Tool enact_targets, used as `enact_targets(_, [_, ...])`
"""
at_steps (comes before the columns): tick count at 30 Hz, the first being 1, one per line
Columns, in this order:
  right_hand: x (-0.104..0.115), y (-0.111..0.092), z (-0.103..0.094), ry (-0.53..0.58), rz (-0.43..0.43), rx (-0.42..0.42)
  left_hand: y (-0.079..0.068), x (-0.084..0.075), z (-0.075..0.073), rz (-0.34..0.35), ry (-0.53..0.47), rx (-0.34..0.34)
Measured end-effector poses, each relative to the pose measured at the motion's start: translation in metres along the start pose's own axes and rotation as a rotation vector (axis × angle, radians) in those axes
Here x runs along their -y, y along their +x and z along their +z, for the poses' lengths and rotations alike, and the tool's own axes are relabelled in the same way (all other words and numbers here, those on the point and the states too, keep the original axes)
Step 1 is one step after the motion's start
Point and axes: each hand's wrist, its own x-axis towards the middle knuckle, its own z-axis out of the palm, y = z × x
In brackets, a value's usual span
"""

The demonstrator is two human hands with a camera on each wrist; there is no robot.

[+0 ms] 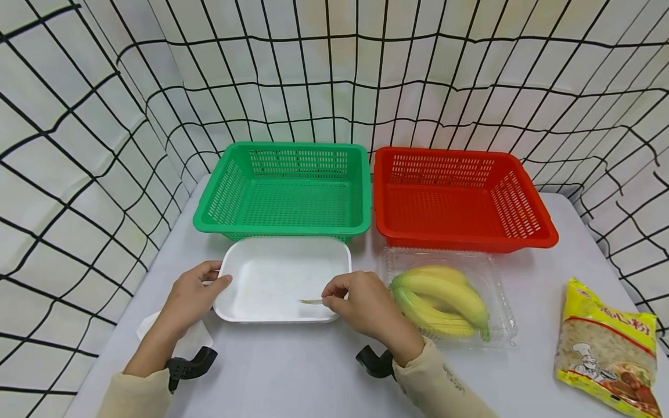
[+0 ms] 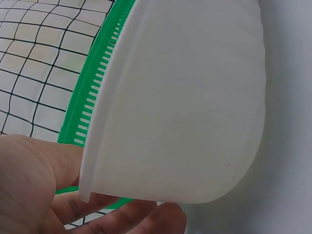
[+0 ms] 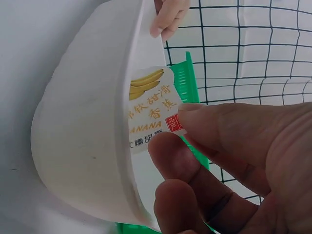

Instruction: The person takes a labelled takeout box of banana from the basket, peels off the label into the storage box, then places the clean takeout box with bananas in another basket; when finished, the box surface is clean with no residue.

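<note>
A shallow white tray (image 1: 277,270) stands in the middle, its inside facing up in the head view. At its left end my left hand (image 1: 190,296) holds the rim, thumb over the edge and fingers at the outer side; the left wrist view shows the tray's outer wall (image 2: 180,102). My right hand (image 1: 366,305) pinches a small label (image 3: 151,105) between thumb and index finger at the tray's right part. Pictured bananas and orange lettering show on the label, which appears edge-on in the head view. To the right, yellow-green bananas (image 1: 444,293) lie in a clear plastic container (image 1: 499,284).
Behind the tray stand a green basket (image 1: 298,200) and a red basket (image 1: 439,203), side by side. A yellow printed bag (image 1: 608,348) lies far right. Something white, like paper (image 1: 195,339), lies under my left wrist. Black netting (image 1: 334,75) surrounds the white table.
</note>
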Motion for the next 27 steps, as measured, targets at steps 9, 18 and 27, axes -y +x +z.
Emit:
enact_targets(9, [-0.002,0.005,0.006,-0.009,-0.001,0.007,0.000,0.001,0.003,-0.038,-0.027,-0.003])
enact_targets(18, [-0.002,0.013,0.013,-0.063,-0.004,-0.027,-0.003,0.003,0.003,-0.035,-0.049,-0.007])
enact_targets(27, [-0.001,0.017,0.019,-0.086,0.004,-0.027,-0.003,0.003,0.003,-0.033,-0.065,-0.002])
